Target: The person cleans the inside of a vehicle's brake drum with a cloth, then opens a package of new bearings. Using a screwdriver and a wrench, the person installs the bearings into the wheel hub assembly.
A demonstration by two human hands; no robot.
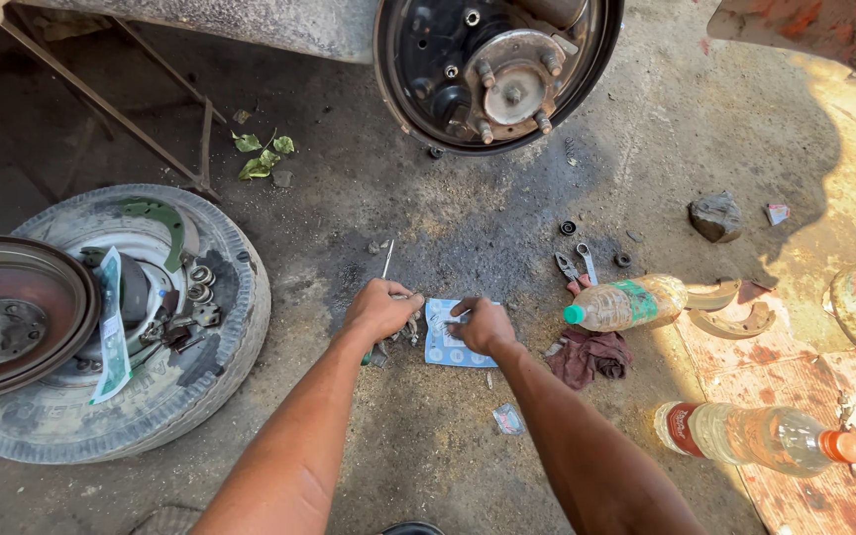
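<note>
**Two hands at a blue packet on the workshop floor**

At the far left a rust-brown brake drum lies against a worn tyre that rests flat on the concrete floor, with small bearings and a green-and-white packet in its rim. Just right of the tyre, the left hand is curled down over a cluster of small metal parts; its grip is closed around them, though which piece the fingers pinch cannot be told. Touching that spot on the right, a pale blue printed packet lies flat on the floor, and the right hand presses on its right edge with fingers bent, pinning it. Above both hands, a bare wheel hub hangs on the vehicle. Farther right lie a dark red rag, pliers, a plastic bottle with a green cap, two curved brake shoes, and another bottle with an orange cap.
</note>
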